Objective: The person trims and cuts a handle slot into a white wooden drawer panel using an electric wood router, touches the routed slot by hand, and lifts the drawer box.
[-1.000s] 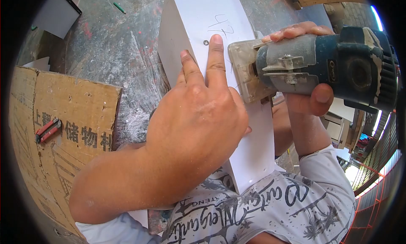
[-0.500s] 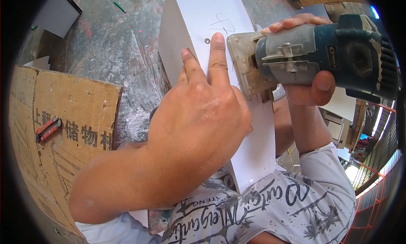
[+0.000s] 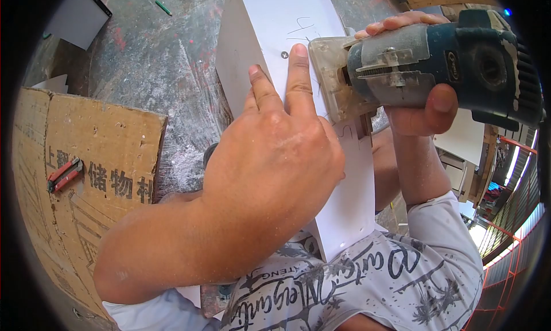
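Observation:
My right hand [image 3: 425,116] is wrapped round a dark blue handheld power tool [image 3: 442,67], with its thumb below and its fingers over the top. The tool's clear base plate [image 3: 333,73] rests against the white board [image 3: 347,199], which has pencil marks and a screw [image 3: 284,54]. My left hand [image 3: 275,141] lies on the board beside the base plate, index and middle fingers stretched out over the white surface. A small notch shows at the board's right edge, just below the base plate. The tool's bit is hidden.
On the left lies a cardboard sheet [image 3: 109,136] with a red cutter [image 3: 66,175] on it. A green pencil [image 3: 163,8] lies on the scuffed grey table [image 3: 149,61]. A white panel [image 3: 77,15] stands at the upper left.
The tool, in my right hand, has moved slightly up and away along the board, uncovering a pencil mark below the base plate. My left hand has shifted slightly to the right.

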The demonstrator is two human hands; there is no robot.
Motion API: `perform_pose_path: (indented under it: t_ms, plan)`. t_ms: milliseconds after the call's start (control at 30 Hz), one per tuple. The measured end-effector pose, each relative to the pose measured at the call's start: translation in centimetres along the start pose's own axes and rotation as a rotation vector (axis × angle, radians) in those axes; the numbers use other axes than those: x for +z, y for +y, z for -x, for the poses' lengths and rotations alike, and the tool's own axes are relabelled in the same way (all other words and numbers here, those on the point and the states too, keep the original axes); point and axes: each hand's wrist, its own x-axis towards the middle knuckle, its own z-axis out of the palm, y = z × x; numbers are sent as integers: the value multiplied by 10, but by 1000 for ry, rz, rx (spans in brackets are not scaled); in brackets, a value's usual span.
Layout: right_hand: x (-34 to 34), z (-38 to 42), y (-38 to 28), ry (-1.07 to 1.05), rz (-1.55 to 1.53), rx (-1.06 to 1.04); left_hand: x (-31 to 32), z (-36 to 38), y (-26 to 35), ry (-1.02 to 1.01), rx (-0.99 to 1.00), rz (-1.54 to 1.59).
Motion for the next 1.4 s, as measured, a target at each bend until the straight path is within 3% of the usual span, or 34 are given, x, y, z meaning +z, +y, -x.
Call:
perform_pose_path:
  t_ms: [1400]
  plan:
    - [1,-6,6,-29,16,-47,0,6,1,-1,-20,55]
